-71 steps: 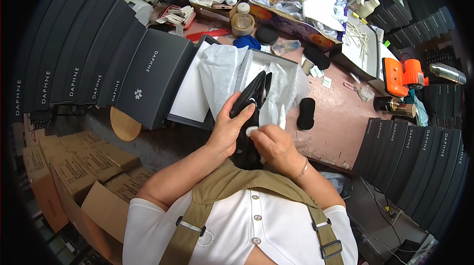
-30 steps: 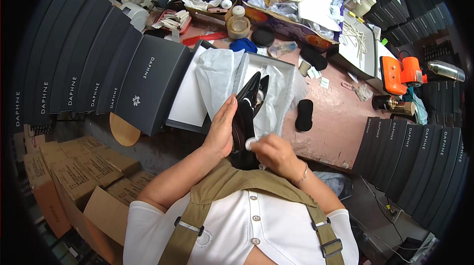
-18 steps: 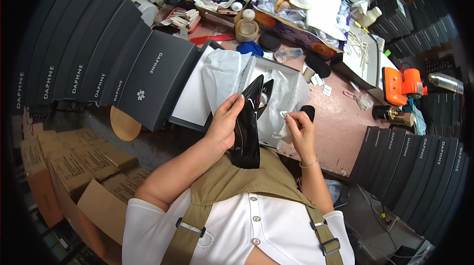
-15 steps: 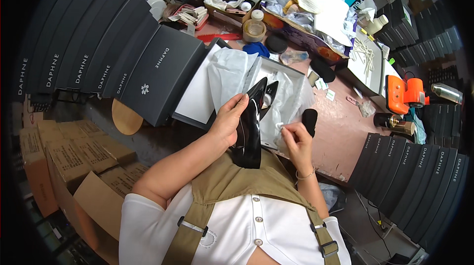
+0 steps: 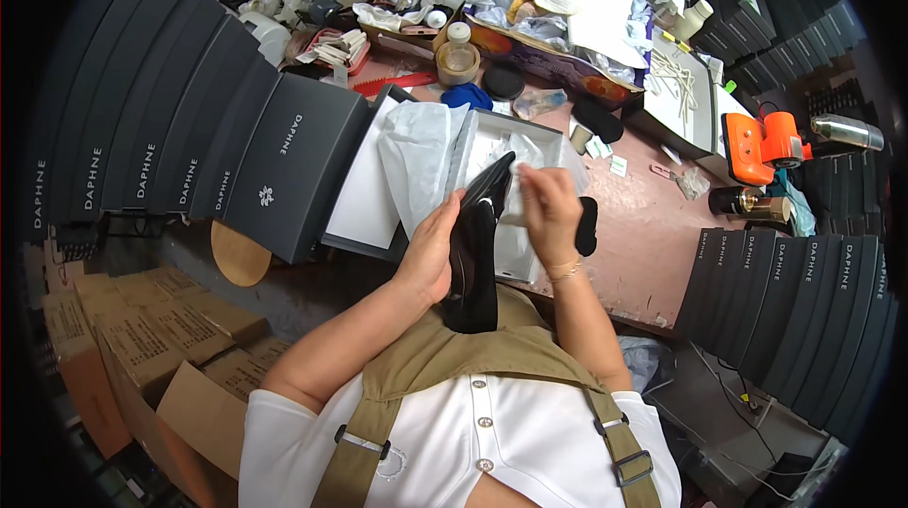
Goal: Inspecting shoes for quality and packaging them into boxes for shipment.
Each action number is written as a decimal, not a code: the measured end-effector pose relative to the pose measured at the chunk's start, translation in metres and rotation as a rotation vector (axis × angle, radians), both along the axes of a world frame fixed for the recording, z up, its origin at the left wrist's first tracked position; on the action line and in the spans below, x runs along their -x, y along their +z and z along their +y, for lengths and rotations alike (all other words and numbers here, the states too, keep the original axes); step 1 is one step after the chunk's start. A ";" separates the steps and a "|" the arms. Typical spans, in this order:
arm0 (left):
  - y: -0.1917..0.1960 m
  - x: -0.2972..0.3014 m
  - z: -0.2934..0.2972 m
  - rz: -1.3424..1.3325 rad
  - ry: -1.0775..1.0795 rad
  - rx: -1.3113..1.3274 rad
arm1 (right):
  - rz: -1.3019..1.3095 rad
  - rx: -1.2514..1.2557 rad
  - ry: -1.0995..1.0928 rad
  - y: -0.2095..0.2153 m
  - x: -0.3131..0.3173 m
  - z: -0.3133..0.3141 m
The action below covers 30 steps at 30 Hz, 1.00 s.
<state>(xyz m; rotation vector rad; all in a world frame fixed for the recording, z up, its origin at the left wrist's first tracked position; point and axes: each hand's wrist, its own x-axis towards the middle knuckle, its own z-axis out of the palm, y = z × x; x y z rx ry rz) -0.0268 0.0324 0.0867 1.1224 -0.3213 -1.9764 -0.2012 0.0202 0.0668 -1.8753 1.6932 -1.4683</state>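
My left hand (image 5: pixel 430 248) is wrapped round the side of a glossy black shoe (image 5: pixel 473 267), held with its pointed toe up and away from me above my apron. Close to the toe, my right hand (image 5: pixel 551 210) is pinched closed on a small white thing, blurred and partly hidden by the fingers. Behind the shoe lies an open grey shoebox (image 5: pixel 525 122) with white tissue paper (image 5: pixel 416 153) spilling over its left side. The box's white-lined lid (image 5: pixel 364 196) lies to its left.
Dark shoeboxes (image 5: pixel 123 101) line the left, and more shoeboxes (image 5: pixel 776 319) stand at the right. An orange device (image 5: pixel 747 148) and a tray of white swabs (image 5: pixel 673 82) are on the pink table's right. Cardboard cartons (image 5: pixel 156 328) fill the lower left.
My right hand has moved up and left with the small white thing, from beside the shoe to its toe. The shoe has turned slightly, and the view has shifted a little.
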 end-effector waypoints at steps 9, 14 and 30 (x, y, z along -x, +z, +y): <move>0.003 0.005 -0.004 -0.031 -0.053 -0.022 | 0.443 -0.180 -0.310 -0.067 0.172 -0.045; -0.009 -0.003 -0.011 -0.067 0.004 -0.065 | 0.407 -1.009 -0.151 -0.110 0.151 0.027; -0.013 0.013 -0.017 -0.031 -0.107 -0.077 | 0.212 -0.177 0.263 0.029 -0.022 0.052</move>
